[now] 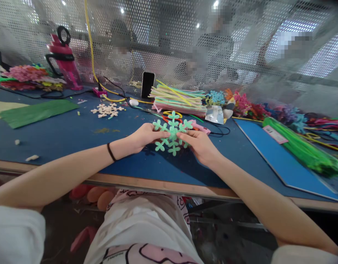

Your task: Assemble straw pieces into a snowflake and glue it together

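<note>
A mint-green pipe-cleaner snowflake (173, 132) is held up over the blue tabletop, its several branched arms spread out and facing me. My left hand (148, 138) grips it from the left, thumb near the centre. From the right, my right hand (198, 143) pinches it the same way, thumb pressed by the middle. The fingers behind the snowflake are mostly hidden. Just behind my right hand lies a pink glue gun (200, 127), partly covered. A white snowflake (107, 110) of similar make rests on the table to the left.
Behind the hands lies a pile of pastel pipe cleaners (180, 99) beside an upright phone (148, 84). A pink bottle (64, 62) stands back left, near green felt (39, 112). At right, a bag of green pipe cleaners (303, 148) lies over a blue board (276, 157). Perforated metal backs the table.
</note>
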### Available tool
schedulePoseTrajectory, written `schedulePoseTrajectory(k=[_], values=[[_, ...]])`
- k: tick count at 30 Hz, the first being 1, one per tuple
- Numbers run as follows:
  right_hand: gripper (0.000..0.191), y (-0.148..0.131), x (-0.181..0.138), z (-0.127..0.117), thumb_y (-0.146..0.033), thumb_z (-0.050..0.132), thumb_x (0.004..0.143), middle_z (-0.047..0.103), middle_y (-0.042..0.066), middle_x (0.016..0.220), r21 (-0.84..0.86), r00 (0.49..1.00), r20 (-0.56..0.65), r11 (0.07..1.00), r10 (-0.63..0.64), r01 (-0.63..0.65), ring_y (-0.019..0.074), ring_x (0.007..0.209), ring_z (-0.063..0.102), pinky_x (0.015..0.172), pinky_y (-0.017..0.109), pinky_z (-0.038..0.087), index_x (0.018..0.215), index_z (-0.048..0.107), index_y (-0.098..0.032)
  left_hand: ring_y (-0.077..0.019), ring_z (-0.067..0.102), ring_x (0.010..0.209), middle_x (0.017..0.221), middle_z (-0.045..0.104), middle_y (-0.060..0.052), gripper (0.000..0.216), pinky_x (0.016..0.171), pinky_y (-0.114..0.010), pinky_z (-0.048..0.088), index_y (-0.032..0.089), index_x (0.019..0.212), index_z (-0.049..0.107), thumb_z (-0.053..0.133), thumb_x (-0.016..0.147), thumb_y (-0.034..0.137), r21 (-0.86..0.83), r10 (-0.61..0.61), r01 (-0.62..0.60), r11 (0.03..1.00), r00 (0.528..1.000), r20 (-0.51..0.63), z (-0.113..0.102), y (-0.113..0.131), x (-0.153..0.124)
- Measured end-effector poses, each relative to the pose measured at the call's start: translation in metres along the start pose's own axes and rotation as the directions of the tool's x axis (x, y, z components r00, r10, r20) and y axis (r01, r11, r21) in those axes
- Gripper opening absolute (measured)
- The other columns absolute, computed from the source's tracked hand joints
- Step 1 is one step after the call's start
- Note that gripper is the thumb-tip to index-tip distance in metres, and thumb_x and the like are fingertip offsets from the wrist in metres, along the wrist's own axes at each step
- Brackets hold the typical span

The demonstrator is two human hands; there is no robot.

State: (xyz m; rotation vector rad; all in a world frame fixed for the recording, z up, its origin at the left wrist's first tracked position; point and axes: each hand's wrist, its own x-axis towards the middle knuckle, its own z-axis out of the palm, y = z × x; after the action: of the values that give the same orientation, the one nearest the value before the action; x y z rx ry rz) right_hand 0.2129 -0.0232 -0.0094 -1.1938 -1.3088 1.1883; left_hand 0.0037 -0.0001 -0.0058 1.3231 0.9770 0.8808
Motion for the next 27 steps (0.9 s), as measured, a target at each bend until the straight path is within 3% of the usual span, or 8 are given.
schedulePoseTrajectory(k=[3, 9, 12, 16, 22, 27], values=[[0.031, -0.001, 0.000, 0.001, -0.041, 0.090, 0.062, 0.071, 0.002, 0.078, 0.033, 1.000, 0.010, 0.999, 0.011, -0.011, 0.0141, 0.073, 0.059, 0.070, 0.029, 0.044, 0.077, 0.077, -0.017, -0.0081, 0.058, 0.062, 0.071, 0.065, 0.001, 0.040, 0.059, -0.022, 0.044, 0.013, 0.075, 0.065, 0.092, 0.060, 0.039, -0.066, 0.021, -0.020, 0.998, 1.000, 0.017, 0.000, 0.001, -0.001], [0.029, -0.003, -0.002, 0.000, -0.041, 0.088, 0.064, 0.069, 0.002, 0.071, -0.019, 0.999, 0.040, 0.999, 0.028, -0.027, 0.0138, 0.065, 0.056, 0.063, 0.030, 0.045, 0.073, 0.075, -0.017, -0.0122, 0.069, 0.078, 0.092, 0.070, 0.000, 0.041, 0.082, -0.030, 0.056, 0.016, 0.100, 0.065, 0.087, 0.070, 0.033, -0.230, 0.039, -0.026, 0.973, 0.998, 0.051, -0.004, 0.006, 0.000], [0.030, -0.001, -0.001, 0.000, -0.042, 0.086, 0.065, 0.073, 0.004, 0.080, -0.101, 0.998, 0.064, 0.995, -0.011, 0.017, 0.0157, 0.072, 0.059, 0.068, 0.031, 0.047, 0.079, 0.077, -0.016, -0.0109, 0.065, 0.070, 0.083, 0.069, 0.002, 0.048, 0.072, -0.027, 0.053, 0.015, 0.100, 0.063, 0.091, 0.062, 0.024, -0.177, 0.004, 0.007, 0.984, 0.998, 0.061, -0.004, 0.005, 0.001], [0.032, 0.003, -0.001, -0.001, -0.044, 0.085, 0.068, 0.072, 0.004, 0.081, -0.192, 0.996, 0.083, 0.981, -0.025, 0.040, 0.0158, 0.073, 0.057, 0.068, 0.031, 0.046, 0.081, 0.077, -0.016, -0.0065, 0.053, 0.057, 0.072, 0.065, 0.004, 0.045, 0.054, -0.022, 0.035, 0.015, 0.096, 0.063, 0.091, 0.062, 0.023, -0.078, 0.061, -0.056, 0.995, 0.996, 0.062, -0.004, 0.000, 0.002], [0.035, 0.002, -0.002, -0.001, -0.048, 0.084, 0.069, 0.068, 0.003, 0.075, -0.200, 0.996, 0.089, 0.980, 0.007, 0.011, 0.0146, 0.069, 0.054, 0.066, 0.031, 0.043, 0.081, 0.077, -0.015, -0.0101, 0.061, 0.072, 0.074, 0.066, 0.004, 0.054, 0.070, -0.024, 0.044, 0.016, 0.100, 0.065, 0.095, 0.056, 0.020, -0.123, 0.124, -0.108, 0.987, 0.984, 0.127, -0.008, -0.009, 0.008], [0.035, 0.000, -0.004, 0.000, -0.047, 0.084, 0.068, 0.066, 0.003, 0.074, -0.166, 0.993, 0.116, 0.986, 0.020, 0.000, 0.0138, 0.069, 0.051, 0.065, 0.030, 0.040, 0.079, 0.076, -0.015, -0.0112, 0.064, 0.081, 0.085, 0.070, 0.001, 0.054, 0.078, -0.025, 0.047, 0.015, 0.096, 0.068, 0.098, 0.051, 0.021, -0.170, 0.108, -0.072, 0.983, 0.970, 0.217, -0.010, -0.011, 0.010]])
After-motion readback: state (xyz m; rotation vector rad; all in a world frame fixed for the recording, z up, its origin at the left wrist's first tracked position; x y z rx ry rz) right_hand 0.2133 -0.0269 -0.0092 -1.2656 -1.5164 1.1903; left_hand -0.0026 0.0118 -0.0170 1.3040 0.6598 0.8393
